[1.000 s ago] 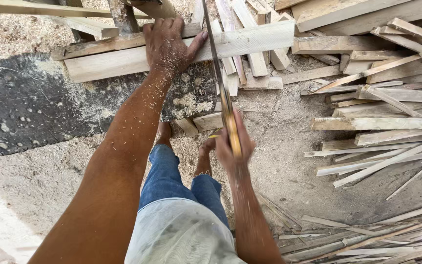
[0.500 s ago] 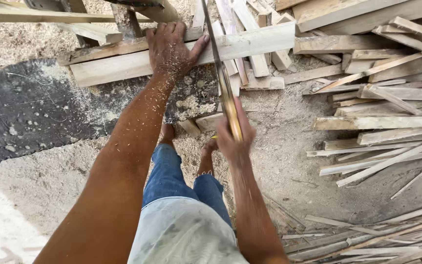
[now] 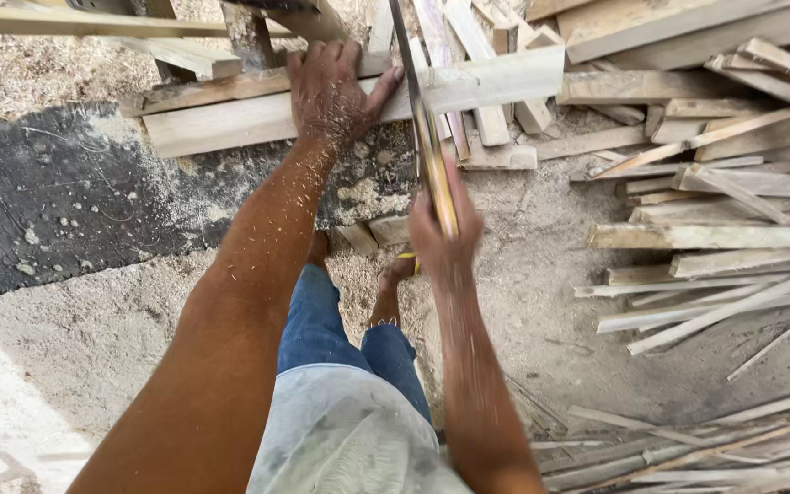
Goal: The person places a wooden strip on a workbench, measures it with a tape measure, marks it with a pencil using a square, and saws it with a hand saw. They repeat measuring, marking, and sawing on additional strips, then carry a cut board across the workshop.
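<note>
My left hand point(image 3: 333, 91) presses flat on a long pale wooden board point(image 3: 230, 123) that lies across other timber. Its fingers are spread and dusted with sawdust. My right hand point(image 3: 443, 233) is closed around the wooden handle of a hand saw point(image 3: 415, 101). The saw's thin blade runs up and away from the hand and crosses the board just right of my left thumb. Sawdust lies on the ground under the cut. My legs in blue jeans and my bare feet point(image 3: 393, 274) stand below the board.
Piles of rough wooden slats point(image 3: 715, 238) and offcuts cover the ground at right and bottom right. More planks are stacked behind the board at top. A dark sheet point(image 3: 57, 201) lies on the sandy ground at left. Short wood blocks point(image 3: 372, 233) lie near my feet.
My right hand has drawn the saw a little back and forth along the cut. My left hand has stayed pressed on the board. The view has shifted slightly.
</note>
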Available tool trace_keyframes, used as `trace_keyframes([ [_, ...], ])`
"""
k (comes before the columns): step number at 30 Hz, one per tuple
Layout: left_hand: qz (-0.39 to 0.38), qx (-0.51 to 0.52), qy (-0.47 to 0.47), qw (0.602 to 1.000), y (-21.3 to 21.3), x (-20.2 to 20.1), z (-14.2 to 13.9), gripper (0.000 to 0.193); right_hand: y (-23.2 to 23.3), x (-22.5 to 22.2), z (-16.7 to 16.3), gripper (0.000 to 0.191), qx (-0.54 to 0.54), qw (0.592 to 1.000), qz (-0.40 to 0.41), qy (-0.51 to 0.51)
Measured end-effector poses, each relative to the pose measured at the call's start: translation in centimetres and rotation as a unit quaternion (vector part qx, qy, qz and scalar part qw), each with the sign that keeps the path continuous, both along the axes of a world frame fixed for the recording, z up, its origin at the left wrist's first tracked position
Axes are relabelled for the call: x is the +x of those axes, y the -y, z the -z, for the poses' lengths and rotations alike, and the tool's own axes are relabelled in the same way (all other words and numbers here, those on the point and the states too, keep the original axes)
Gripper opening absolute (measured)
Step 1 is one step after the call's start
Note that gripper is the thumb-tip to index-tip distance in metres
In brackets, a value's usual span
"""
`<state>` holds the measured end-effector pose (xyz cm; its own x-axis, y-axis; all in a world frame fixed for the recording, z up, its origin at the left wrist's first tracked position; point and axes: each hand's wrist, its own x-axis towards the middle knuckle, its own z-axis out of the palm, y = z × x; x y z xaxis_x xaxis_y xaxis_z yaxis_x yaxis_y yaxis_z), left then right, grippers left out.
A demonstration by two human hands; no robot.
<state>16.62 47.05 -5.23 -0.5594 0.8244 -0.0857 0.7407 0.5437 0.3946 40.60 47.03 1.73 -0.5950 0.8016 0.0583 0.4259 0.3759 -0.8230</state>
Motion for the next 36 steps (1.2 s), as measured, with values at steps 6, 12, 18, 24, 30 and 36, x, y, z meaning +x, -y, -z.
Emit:
trace_keyframes([
  [6,0.008,0.022,-0.034,0.999,0.5,-0.1,0.8,0.072,7.5,10.0,-9.7,0.054,-0.014,0.999,0.015,0.031],
  [12,-0.006,-0.048,0.010,0.999,0.2,0.1,0.2,0.070,-5.7,-7.3,7.2,0.050,-0.023,1.000,0.009,-0.012],
  [18,0.009,-0.020,0.000,1.000,0.2,0.3,-0.8,0.068,6.6,7.8,-8.6,0.053,-0.027,0.997,0.050,0.048],
  [24,-0.002,-0.014,0.008,1.000,0.4,0.0,0.6,0.070,0.6,0.9,-3.2,0.047,0.049,0.998,-0.014,0.024],
  [30,0.018,0.029,-0.098,0.995,0.5,0.6,1.4,0.077,-4.6,-5.9,3.3,0.055,0.090,0.996,-0.016,-0.005],
  [36,-0.003,-0.045,0.007,0.999,0.3,0.0,0.4,0.071,8.1,10.2,-12.7,0.060,-0.061,0.993,0.040,0.095],
])
